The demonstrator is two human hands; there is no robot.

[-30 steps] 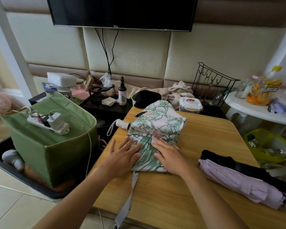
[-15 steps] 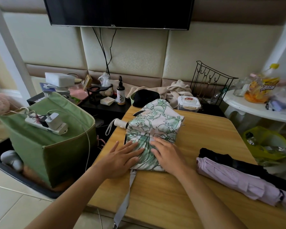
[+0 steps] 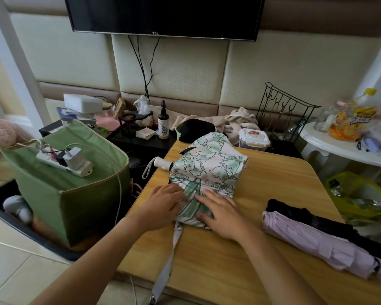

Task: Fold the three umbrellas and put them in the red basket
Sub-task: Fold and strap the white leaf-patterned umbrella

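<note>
A collapsed umbrella with a green leaf print on white (image 3: 209, 166) lies on the wooden table (image 3: 262, 249), its white handle and wrist loop sticking out to the left. My left hand (image 3: 163, 208) and my right hand (image 3: 220, 213) press flat on its near end, fingers straight. Its grey strap (image 3: 167, 263) trails toward me over the table edge. A folded lilac umbrella (image 3: 312, 241) and a black umbrella (image 3: 321, 223) lie side by side at the table's right. No red basket is in view.
A green fabric bin (image 3: 75, 190) with a power strip on top stands left of the table. A black side table with a bottle (image 3: 163, 124) and clutter is behind. A wire rack (image 3: 284, 113), a white round table (image 3: 343, 148) and a yellow-green basket (image 3: 359, 194) are at the right.
Both hands have slid a little toward me and closer together along the leaf-print umbrella's near end, gathering the cloth. The umbrellas on the right have not moved.
</note>
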